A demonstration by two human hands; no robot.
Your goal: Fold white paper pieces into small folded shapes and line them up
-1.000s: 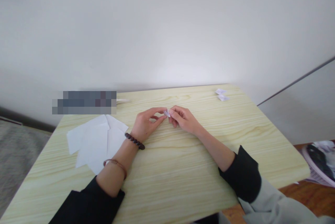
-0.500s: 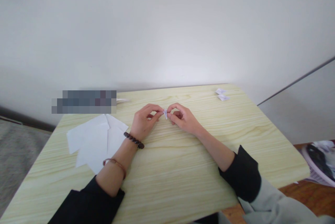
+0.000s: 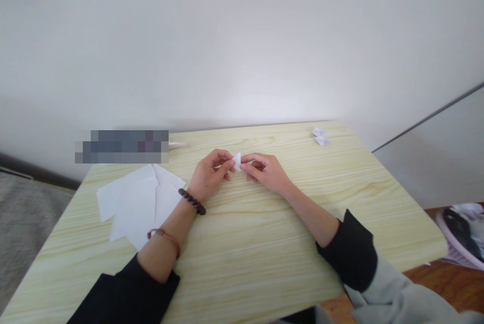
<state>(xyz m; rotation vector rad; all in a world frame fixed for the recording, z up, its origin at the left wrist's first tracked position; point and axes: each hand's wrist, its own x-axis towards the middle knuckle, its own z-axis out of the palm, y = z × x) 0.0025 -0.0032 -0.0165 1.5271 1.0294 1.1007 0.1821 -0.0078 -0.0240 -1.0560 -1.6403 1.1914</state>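
A small folded white paper [image 3: 237,161] is held just above the middle of the table, one flat triangular face toward me. My left hand [image 3: 212,171] pinches its left side between thumb and forefinger. On the other side, the thumb and forefinger of my right hand [image 3: 266,172] close on the right edge. The remaining fingers of both hands are curled, and the paper's lower folds are partly hidden by them. Two small folded paper pieces [image 3: 321,140] sit together near the table's far right corner.
Several white paper sheets [image 3: 134,203] lie overlapping left of my left forearm. Behind them is a blurred-out dark object [image 3: 124,147]. The pale wood-grain table [image 3: 242,263] meets a white wall [image 3: 242,51]. A pink basket [image 3: 459,251] stands on the floor at the right.
The folded paper has turned from a narrow edge-on view to a broader triangular face. My fingers have shifted slightly around it; both hands stay in nearly the same place.
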